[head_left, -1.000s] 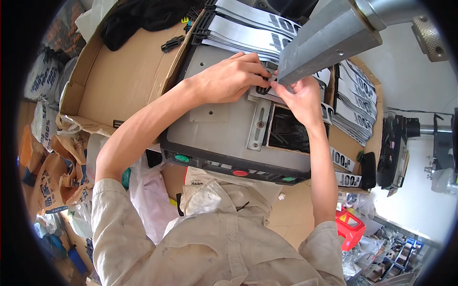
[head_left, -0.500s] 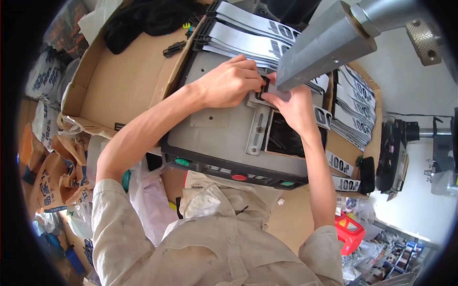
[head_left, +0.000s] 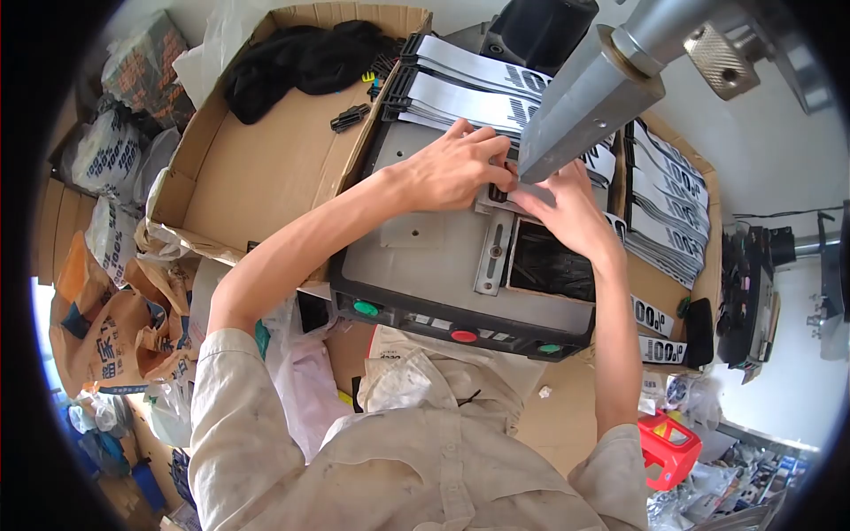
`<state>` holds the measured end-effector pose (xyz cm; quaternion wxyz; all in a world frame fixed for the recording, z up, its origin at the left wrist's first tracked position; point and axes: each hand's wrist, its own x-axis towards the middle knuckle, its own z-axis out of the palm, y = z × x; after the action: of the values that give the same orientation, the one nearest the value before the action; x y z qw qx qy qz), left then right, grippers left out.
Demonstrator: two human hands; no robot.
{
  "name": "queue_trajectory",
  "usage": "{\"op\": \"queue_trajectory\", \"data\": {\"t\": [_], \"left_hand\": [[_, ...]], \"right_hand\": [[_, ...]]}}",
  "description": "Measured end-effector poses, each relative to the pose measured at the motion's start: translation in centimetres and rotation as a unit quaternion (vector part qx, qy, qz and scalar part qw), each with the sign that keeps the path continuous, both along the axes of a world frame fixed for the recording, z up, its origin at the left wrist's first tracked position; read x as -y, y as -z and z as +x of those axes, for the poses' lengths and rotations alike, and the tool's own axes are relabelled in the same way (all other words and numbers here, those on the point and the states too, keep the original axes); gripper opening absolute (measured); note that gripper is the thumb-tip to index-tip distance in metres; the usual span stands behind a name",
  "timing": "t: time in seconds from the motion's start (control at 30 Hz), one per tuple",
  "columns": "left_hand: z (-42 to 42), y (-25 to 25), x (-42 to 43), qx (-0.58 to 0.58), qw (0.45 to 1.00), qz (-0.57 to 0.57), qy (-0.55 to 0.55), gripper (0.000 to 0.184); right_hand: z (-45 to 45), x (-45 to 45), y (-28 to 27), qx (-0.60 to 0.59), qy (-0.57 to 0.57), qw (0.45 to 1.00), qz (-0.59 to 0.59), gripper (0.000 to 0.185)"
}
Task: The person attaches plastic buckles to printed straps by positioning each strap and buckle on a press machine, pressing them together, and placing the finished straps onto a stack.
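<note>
Our left hand (head_left: 456, 168) pinches a black clip (head_left: 498, 192), best kept square, toward the machine bed's (head_left: 425, 274) far edge; right hand's (head_left: 571, 208) grip unclear.

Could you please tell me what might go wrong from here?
Pinching: the left hand and right hand are close to the lower end of the angular metal head, so either might be caught if it came down.

Misalignment: the small black plastic fitting at the left hand could slip or end up crooked.

The head camera looks forward and down over the shirt (head_left: 385, 473).
</note>
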<state>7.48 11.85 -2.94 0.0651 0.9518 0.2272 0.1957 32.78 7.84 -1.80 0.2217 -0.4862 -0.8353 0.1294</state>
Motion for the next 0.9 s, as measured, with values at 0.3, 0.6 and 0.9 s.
{"op": "queue_trajectory", "data": {"t": [0.3, 0.6, 0.9], "left_hand": [[-6.2, -4.0, 10.8, -0.034, 0.982, -0.170, -0.072, 0.084], [-9.7, -0.1, 16.8, -0.164, 0.980, -0.004, -0.110, 0.108], [-4.1, -4.1, 8.4, 0.101, 0.978, 0.038, -0.181, 0.049]], "right_hand": [[-1.7, 13.7, -13.6, -0.173, -0.317, 0.932, 0.017, 0.017], [-1.7, 14.9, -16.6, -0.176, -0.449, 0.873, 0.073, 0.008], [5.4, 12.0, -15.5, -0.285, -0.506, 0.814, -0.019, 0.015]]}}
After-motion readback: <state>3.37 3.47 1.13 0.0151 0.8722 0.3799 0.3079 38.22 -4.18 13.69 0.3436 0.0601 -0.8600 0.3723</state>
